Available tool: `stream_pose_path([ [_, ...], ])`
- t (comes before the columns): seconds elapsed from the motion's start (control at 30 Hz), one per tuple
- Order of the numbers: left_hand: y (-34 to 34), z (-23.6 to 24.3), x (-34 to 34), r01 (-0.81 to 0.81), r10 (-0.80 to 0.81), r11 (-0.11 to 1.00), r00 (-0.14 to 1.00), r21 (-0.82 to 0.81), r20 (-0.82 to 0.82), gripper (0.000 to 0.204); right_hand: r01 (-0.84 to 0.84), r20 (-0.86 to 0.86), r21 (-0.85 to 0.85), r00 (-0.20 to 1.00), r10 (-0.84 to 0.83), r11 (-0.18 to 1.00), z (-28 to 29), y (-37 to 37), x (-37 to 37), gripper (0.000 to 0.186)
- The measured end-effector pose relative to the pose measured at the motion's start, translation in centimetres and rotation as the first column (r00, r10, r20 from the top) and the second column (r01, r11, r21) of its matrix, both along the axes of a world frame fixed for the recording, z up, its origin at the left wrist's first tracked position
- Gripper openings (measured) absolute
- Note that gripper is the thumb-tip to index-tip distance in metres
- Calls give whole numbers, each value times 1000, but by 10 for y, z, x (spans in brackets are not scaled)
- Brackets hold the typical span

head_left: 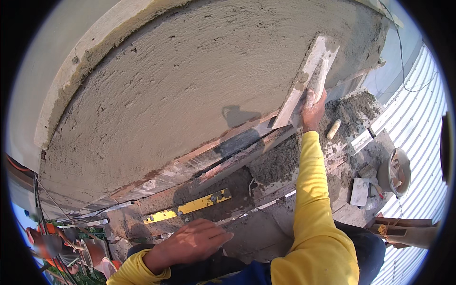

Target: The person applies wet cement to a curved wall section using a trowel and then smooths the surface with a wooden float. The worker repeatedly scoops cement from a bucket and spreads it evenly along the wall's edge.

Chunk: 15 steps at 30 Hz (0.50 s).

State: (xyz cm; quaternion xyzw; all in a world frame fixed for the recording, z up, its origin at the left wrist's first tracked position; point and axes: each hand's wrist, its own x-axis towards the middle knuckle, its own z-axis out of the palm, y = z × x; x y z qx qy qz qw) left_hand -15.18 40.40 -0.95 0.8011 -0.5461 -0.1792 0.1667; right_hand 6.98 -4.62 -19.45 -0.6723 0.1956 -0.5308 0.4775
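My right hand (311,107) grips the pale handle of a long, flat plastering float (297,90), held against the lower right of a freshly plastered grey panel (166,85). Its blade reaches down to boards (213,154) along the panel's lower edge. My left hand (194,242) is low in the centre, over my legs, fingers loosely bent and open, with nothing visible in it. Beyond it lies a yellow spirit level (168,213). Beside my right forearm are heaped mortar (273,166) and a loose wooden handle (333,129).
A bucket (399,173), a pale flat tool (358,191) and timber (403,231) sit at the right, by white corrugated sheeting (418,104). A raised curved edge (71,66) borders the panel. Cables and orange items (47,244) are at the lower left. A loose wire hangs at upper right.
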Motion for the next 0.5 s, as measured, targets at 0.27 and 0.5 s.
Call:
stream_pose_path([
  [0.27, 6, -8, -5, -48, 47, 998, 999, 34, 7, 32, -507, 476, 610, 849, 230, 609, 43, -24, -2, 43],
  [0.5, 21, -6, -15, -49, 50, 993, 999, 103, -9, 33, -468, 392, 578, 878, 276, 668, 55, 178, -33, 43],
])
